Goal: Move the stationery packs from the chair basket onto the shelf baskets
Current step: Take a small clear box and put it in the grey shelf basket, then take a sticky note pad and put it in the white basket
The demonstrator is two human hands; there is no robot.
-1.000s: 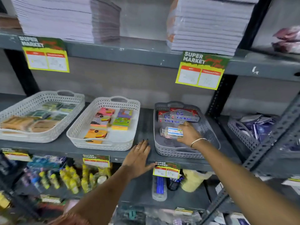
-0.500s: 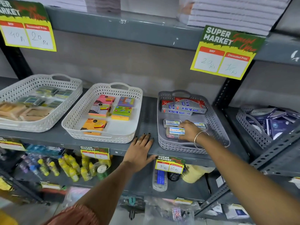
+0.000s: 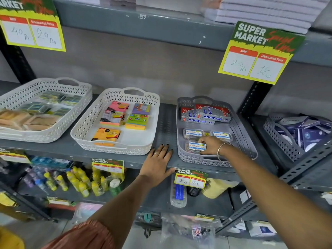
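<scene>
Maruti Mart pack (image 3: 195, 146) pinched by right hand (image 3: 209, 145) in grey basket (image 3: 240, 133); left hand (image 3: 159, 162) spread flat.

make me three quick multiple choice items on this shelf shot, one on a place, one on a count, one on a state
1. Where does the left hand rest?
A. in the white basket
B. flat on the shelf between the white basket and the grey basket
C. on a price card

2. How many small clear label-topped packs lie in the grey basket?
A. three
B. one
C. six

3. What is the right hand doing?
A. hanging clear of the basket
B. gripping the basket handle
C. fingers on the front clear pack

Answers: 1 B, palm down in the gap; 2 A, two behind and one in front; 3 C, fingertips touch that pack.
</scene>
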